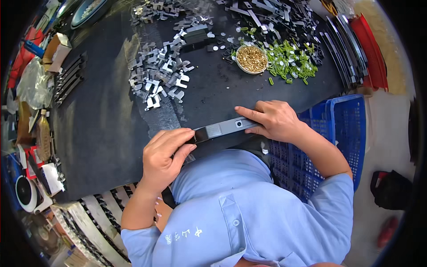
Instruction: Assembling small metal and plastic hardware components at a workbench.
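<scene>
A long, narrow dark grey bar (227,127) lies crosswise near the table's front edge, close to my body. Its upper face has a lighter rectangular patch left of the middle and a square fitting with a round hole on the right. My left hand (163,153) closes on the bar's black left end, thumb nearer me and fingers on the far side. At the other end my right hand (278,119) grips it between thumb and fingers, with the index finger stretched along the far edge. My fingers partly hide both ends.
Bent metal clips (162,73) form a pile beyond my left hand. A bowl of small brass-coloured parts (252,59) stands beside loose green pieces (291,60). Black strips (71,78) lie far left. A blue crate (347,133) sits right of the table, near a red bin (371,51).
</scene>
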A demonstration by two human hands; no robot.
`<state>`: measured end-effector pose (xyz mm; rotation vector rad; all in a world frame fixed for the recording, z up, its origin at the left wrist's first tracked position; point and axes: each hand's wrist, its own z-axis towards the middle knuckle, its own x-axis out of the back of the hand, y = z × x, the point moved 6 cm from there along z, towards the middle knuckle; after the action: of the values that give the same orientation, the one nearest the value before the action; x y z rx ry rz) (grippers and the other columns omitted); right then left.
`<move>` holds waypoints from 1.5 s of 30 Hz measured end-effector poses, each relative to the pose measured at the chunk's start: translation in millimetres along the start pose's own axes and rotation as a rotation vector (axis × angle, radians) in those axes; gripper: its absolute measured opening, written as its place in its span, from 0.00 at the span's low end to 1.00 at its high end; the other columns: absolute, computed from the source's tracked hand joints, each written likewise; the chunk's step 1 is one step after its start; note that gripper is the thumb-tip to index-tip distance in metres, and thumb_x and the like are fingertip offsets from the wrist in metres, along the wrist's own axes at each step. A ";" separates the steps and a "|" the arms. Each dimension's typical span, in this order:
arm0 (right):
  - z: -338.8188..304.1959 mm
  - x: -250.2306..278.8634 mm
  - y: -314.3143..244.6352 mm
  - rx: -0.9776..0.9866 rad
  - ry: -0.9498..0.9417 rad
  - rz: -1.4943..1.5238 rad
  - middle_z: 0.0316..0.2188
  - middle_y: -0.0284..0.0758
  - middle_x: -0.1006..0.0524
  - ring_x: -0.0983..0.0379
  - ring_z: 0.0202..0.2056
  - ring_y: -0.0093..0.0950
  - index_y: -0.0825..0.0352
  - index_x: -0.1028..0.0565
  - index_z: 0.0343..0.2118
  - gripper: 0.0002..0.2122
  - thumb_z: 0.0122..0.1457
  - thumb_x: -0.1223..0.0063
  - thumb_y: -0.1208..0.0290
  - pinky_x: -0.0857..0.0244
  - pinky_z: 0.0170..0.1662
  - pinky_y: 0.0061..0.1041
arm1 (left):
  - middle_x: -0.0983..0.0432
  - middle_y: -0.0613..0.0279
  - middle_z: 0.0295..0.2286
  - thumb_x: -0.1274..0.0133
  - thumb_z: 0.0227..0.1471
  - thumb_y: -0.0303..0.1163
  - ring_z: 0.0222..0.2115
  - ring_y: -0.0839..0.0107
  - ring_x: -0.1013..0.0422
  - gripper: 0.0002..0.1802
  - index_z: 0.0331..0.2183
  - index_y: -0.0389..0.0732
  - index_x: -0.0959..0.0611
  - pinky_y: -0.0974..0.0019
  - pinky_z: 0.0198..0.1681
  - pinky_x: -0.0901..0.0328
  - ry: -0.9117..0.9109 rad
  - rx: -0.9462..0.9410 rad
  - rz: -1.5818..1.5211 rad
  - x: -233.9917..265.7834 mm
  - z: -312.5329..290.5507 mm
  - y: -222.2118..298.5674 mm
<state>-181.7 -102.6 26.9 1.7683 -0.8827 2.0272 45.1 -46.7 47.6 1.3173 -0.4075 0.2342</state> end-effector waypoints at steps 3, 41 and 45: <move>-6.9 -4.8 0.6 0.000 -0.004 0.048 0.19 0.30 0.34 0.32 0.18 0.28 0.51 0.30 0.48 0.25 0.44 0.42 0.55 0.37 0.22 0.28 | 0.24 0.56 0.32 0.41 0.35 0.19 0.30 0.64 0.28 0.12 0.30 0.35 0.18 0.68 0.33 0.34 -0.036 -0.158 0.275 -15.6 4.2 8.1; 51.7 12.5 -53.4 0.066 0.200 0.352 0.50 0.45 0.37 0.39 0.49 0.42 0.67 0.36 0.51 0.32 0.39 0.37 0.72 0.44 0.50 0.36 | 0.30 0.62 0.34 0.38 0.35 0.36 0.40 0.60 0.35 0.18 0.33 0.45 0.21 0.59 0.46 0.45 0.437 0.133 0.890 258.1 -35.0 -125.7; 49.5 -5.4 -74.4 0.115 0.149 0.423 0.49 0.44 0.35 0.37 0.47 0.41 0.66 0.32 0.48 0.28 0.40 0.37 0.71 0.43 0.46 0.36 | 0.33 0.61 0.44 0.38 0.36 0.35 0.48 0.62 0.38 0.14 0.31 0.48 0.19 0.54 0.50 0.48 0.532 0.342 1.050 326.1 -30.5 -178.5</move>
<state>-97.6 -76.0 42.3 1.5584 -1.1935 2.4791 415.4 -80.6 19.4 1.1959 -0.5837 1.5484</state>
